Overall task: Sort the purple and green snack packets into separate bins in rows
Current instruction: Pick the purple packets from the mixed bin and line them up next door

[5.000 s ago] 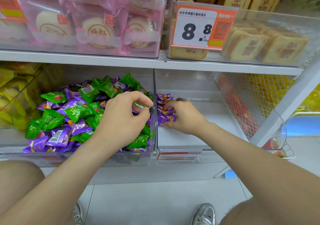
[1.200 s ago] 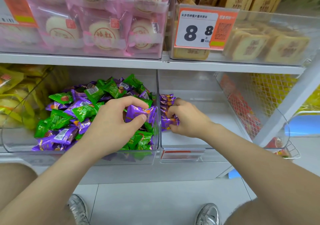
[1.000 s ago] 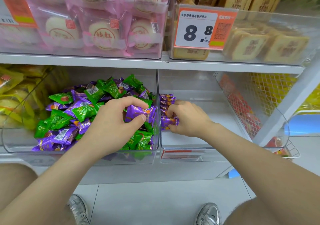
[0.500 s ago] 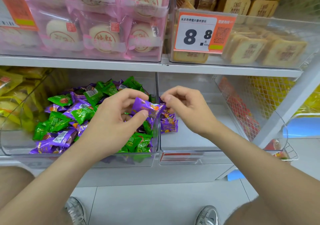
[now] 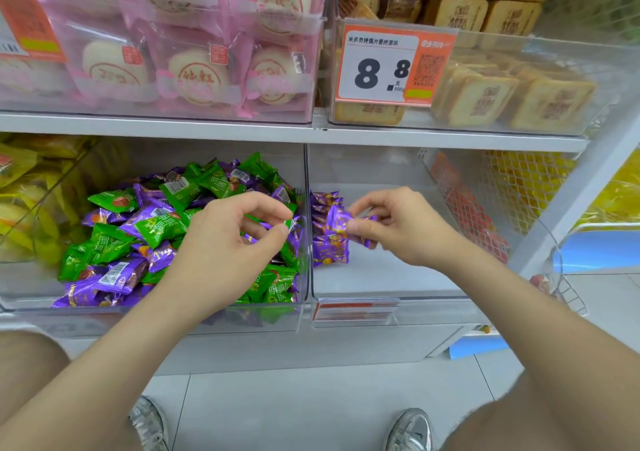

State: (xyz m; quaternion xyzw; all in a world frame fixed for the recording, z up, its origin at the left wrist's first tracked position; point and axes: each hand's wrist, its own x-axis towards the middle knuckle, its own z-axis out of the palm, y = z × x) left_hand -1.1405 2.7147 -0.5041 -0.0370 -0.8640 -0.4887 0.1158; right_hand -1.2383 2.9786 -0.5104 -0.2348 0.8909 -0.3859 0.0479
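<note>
Head view, right hand (image 5: 405, 232) pinching purple packet (image 5: 337, 222) (beside purple row (image 5: 327, 253)), left hand (image 5: 225, 246) curled above mixed pile (image 5: 152, 223), grasp unclear.

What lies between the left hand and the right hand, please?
In the head view, the bins' clear side walls stand between the left hand and right hand, with the row of purple packets just inside the right bin.

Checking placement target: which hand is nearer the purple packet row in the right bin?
Right. The right hand, holding a purple packet, is just beside the row; the left hand is across the divider, over the mixed pile.
</note>
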